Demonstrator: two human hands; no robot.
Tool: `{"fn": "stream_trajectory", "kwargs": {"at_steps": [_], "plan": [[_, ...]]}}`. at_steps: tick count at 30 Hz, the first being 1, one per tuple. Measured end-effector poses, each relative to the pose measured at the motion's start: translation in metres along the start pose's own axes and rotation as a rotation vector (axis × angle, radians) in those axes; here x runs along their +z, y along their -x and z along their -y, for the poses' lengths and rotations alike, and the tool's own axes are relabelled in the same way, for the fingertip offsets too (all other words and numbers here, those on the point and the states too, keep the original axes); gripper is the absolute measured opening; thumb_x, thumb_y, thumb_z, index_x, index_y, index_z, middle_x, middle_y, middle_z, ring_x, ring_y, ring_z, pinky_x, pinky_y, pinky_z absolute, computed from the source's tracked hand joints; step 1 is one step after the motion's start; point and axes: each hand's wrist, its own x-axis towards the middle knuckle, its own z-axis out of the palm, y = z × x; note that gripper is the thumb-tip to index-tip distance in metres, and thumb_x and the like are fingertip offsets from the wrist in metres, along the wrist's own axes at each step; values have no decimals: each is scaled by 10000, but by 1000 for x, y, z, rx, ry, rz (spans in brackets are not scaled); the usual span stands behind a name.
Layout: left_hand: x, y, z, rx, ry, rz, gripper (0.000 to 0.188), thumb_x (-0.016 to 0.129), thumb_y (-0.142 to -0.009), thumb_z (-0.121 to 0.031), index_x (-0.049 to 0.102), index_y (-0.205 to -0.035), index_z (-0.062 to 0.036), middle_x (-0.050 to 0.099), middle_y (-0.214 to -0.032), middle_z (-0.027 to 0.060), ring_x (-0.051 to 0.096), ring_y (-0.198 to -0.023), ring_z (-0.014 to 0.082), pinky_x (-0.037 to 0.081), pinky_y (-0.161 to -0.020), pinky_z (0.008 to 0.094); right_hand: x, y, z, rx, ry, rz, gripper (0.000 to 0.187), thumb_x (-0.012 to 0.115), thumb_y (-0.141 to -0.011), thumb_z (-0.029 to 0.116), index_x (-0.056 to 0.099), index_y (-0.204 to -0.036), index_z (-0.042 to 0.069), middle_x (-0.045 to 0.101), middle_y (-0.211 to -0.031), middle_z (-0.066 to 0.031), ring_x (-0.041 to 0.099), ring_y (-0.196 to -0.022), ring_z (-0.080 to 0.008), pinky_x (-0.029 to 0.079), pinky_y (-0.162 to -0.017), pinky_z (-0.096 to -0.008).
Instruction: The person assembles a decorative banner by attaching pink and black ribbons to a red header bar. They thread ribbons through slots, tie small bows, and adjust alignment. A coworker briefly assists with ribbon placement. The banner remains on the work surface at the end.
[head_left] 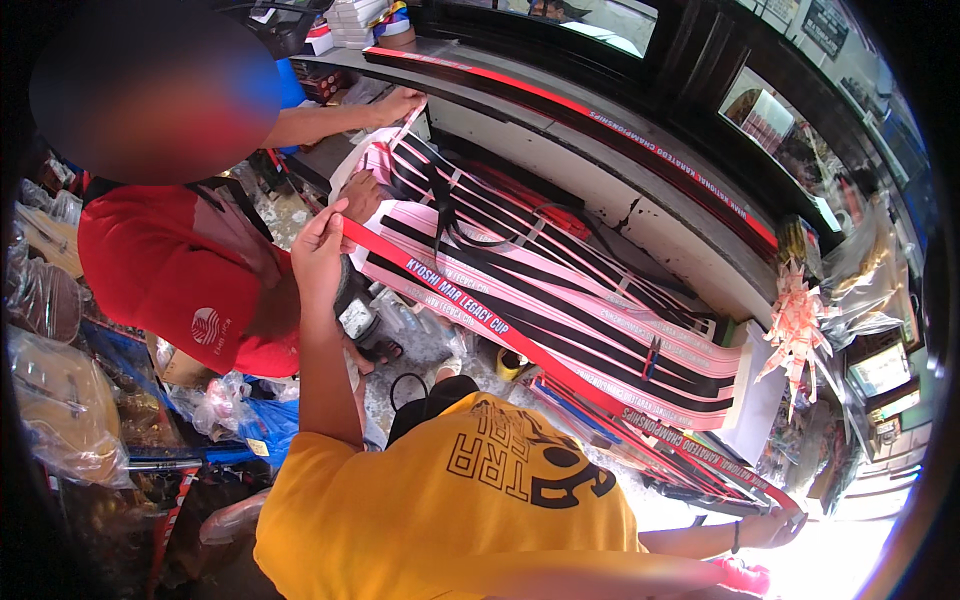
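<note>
A long red strip point(545, 356) with white lettering is found at the centre of the frame, running diagonally from centre left to lower right above the striped pink-and-black strips point(650, 330). Its upper end is pinched by the fingers of the left hand point(320, 238); its lower end is held in the right hand point(775, 528), where finger detail is partly lost to glare. The step in hand is judged to be the stretching-out of this strip at full length. Whether the pink strips are touched by it cannot be told. For the next move, even tension and a flat, untwisted run are judged to be required before either end is released. Loose black strips point(445, 215) are bunched across the pink ones and could be snagged. At upper left, a narrow pale strip point(411, 122) is held up by a co-worker's hand point(398, 104). Beyond, a second red strip point(600, 118) is laid along the grey table point(470, 92) at the top of the frame.
</note>
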Motion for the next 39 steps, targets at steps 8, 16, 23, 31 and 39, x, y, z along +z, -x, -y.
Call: {"fn": "stream_trajectory", "kwargs": {"at_steps": [8,16,23,31,39], "plan": [[-2,6,-5,-63,19,-19,259,560,-994,-169,664,-1190,-36,645,-793,-29,559,-626,29,462,-598,174,-1,1,-4,30,-57,-44,413,692,-883,227,594,-1215,2,626,-863,-97,508,-679,-126,365,-571,-247],[-4,7,0,-39,-3,21,256,558,-995,-169,668,-1197,-58,650,-796,-24,573,-631,32,479,-590,182,-5,1,-5,48,-86,-80,413,696,-878,220,592,-1211,-1,628,-864,-101,511,-680,-128,368,-572,-248],[-13,8,4,-86,-33,-33,258,549,-999,-174,672,-1192,-56,649,-807,-29,570,-626,28,479,-597,186,-12,-1,-4,58,-101,-111,413,699,-875,215,589,-1208,-3,631,-866,-104,513,-681,-130,371,-573,-249],[-17,13,6,-84,-62,-44,252,554,-995,-174,673,-1189,-65,645,-788,-40,567,-615,24,470,-579,183,-18,-2,-4,66,-130,-133,413,703,-871,208,586,-1205,-5,634,-868,-108,517,-683,-133,375,-574,-250],[-22,16,9,-119,-53,-42,256,556,-995,-177,667,-1195,-62,655,-788,-32,579,-612,30,475,-583,181,-16,-4,-6,60,-127,-121,392,679,-873,212,592,-1191,1,636,-883,-108,524,-711,-142,380,-605,-262]]}}
